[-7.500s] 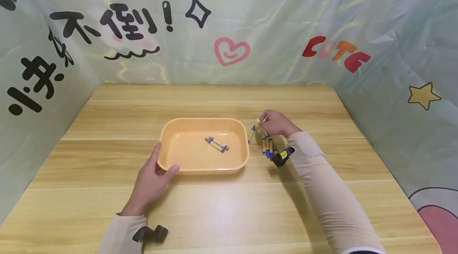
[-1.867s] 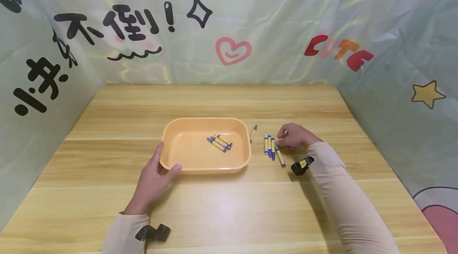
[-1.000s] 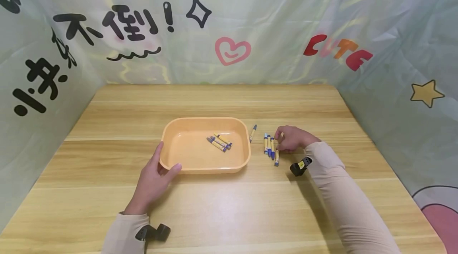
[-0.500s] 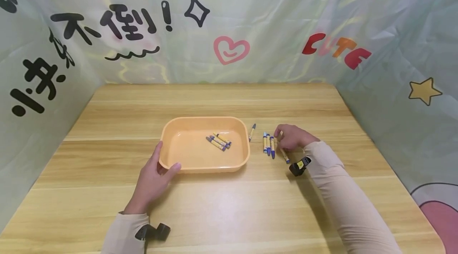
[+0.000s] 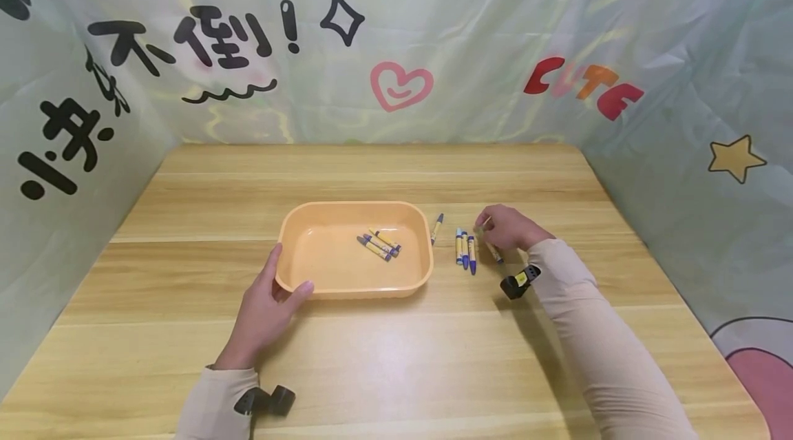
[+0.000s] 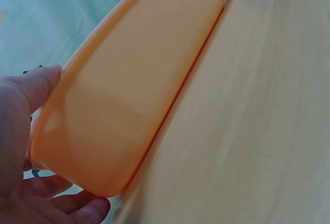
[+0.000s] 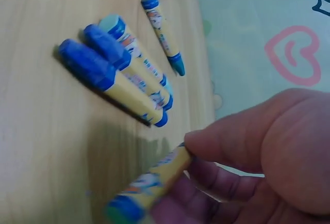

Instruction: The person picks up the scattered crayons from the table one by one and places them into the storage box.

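Note:
My left hand (image 5: 263, 309) grips an orange plastic tray (image 5: 297, 287) at its near left corner, thumb on the rim and fingers against the outer wall (image 6: 129, 79). Three crayons (image 5: 379, 245) with yellow wrappers lie inside, toward the right. To the right of the tray, my right hand (image 5: 509, 228) pinches a crayon (image 7: 154, 180) between thumb and fingers, its green-tipped end pointing away from the palm. Left of that hand, three crayons (image 7: 121, 72) with blue and light blue ends lie side by side on the table.
One more crayon (image 5: 437, 228) lies slanted close to the tray's right wall. The wooden table (image 5: 396, 371) is bounded by a printed fabric backdrop (image 5: 471, 47) behind and on both sides.
A third crayon has come into the tray. My right hand has taken the crayon from the row's right end, turned it, and moved slightly away toward the back. My left hand stays at the tray.

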`<state>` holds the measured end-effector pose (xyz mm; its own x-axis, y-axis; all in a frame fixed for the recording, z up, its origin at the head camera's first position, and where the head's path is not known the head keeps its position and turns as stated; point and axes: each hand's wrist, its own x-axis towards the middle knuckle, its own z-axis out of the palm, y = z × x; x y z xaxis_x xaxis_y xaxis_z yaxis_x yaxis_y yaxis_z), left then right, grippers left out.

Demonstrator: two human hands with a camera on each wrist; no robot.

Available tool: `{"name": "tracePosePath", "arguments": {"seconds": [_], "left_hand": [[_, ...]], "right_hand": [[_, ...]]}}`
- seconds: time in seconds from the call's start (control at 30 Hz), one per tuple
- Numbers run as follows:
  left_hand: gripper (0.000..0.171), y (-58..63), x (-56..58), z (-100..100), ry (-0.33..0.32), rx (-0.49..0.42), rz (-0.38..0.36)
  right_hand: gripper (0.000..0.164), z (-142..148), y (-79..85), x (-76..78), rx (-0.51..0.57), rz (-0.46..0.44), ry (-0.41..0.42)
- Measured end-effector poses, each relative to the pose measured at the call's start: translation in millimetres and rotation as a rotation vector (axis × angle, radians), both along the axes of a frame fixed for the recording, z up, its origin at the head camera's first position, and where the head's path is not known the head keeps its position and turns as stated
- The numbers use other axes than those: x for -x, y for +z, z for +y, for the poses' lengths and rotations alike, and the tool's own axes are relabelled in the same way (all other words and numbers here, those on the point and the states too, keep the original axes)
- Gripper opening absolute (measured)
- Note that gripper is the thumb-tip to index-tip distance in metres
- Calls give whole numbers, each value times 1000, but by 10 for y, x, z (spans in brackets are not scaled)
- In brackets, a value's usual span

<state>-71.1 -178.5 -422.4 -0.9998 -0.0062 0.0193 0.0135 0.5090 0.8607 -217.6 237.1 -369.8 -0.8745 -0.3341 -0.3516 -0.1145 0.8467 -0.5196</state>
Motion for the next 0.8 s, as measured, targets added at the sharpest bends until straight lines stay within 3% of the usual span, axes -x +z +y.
{"name": "tracePosePath", "arguments": {"seconds": [0.23, 0.8], "left_hand": [[94, 1, 1, -2, 3, 3, 0], [94, -1, 0, 1, 5, -1, -3]], "right_hand": [[26, -90, 52, 30, 11, 96, -1], [19, -452, 192, 101, 158, 109, 36]]}}
